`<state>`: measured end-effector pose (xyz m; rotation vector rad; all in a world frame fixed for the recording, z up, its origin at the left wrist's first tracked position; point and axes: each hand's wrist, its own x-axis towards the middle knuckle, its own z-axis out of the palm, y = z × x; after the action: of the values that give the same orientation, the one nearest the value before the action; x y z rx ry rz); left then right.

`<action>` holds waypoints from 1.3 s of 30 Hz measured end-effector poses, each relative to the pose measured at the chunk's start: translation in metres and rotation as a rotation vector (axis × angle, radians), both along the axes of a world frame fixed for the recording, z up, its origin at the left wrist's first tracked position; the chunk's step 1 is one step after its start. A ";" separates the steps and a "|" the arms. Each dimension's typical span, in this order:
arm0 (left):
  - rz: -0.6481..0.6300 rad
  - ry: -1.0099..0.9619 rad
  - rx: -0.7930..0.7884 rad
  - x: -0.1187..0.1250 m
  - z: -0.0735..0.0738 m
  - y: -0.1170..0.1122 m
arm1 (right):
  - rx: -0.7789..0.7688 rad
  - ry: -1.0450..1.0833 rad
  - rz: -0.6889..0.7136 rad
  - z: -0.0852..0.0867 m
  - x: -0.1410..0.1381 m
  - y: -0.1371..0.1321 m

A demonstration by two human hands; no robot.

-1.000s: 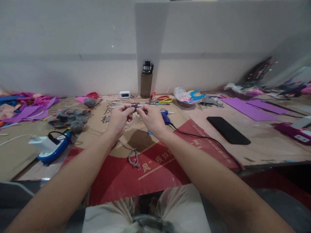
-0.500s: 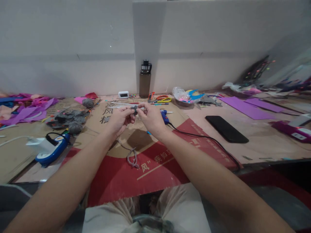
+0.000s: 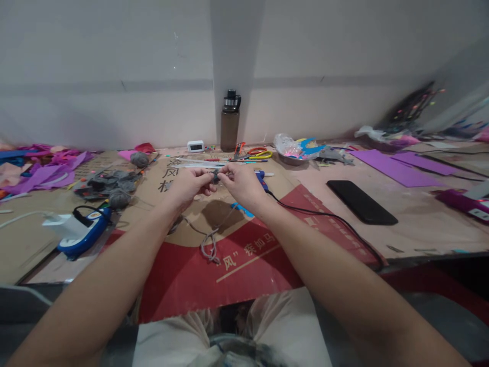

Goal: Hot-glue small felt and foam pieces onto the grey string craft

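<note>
Left hand (image 3: 187, 187) and right hand (image 3: 244, 184) pinch a grey bit (image 3: 215, 177) over cardboard (image 3: 179, 285). Pretty messy table (image 3: 305, 179), bottle (image 3: 229, 126) by the far wall (image 3: 114, 56).

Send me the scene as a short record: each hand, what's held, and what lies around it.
Left hand: fingertips pinching a small dark grey piece
Right hand: fingertips on the same piece
Held piece: largely covered by fingers; exact shape unclear
Yarn: loosely looped on the cardboard, nearer the person than the hands
Blue corded tool: beside the right hand, partly hidden
Bottle: upright, beyond the hands
Black phone: flat, right of the cardboard
</note>
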<state>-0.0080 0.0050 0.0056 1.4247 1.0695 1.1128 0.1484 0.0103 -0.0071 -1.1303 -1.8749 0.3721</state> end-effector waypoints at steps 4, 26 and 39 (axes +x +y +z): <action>0.016 -0.021 0.039 -0.001 -0.003 0.002 | 0.034 0.034 0.001 -0.001 0.001 -0.001; 0.018 -0.064 0.143 0.005 -0.009 0.003 | 0.030 0.093 -0.038 -0.005 -0.003 -0.002; -0.150 -0.093 -0.111 -0.006 0.005 0.000 | -0.042 0.135 0.009 -0.010 0.003 0.007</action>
<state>-0.0137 0.0053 0.0107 1.3303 0.9287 0.9872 0.1517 0.0172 -0.0169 -1.0975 -1.7620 0.4834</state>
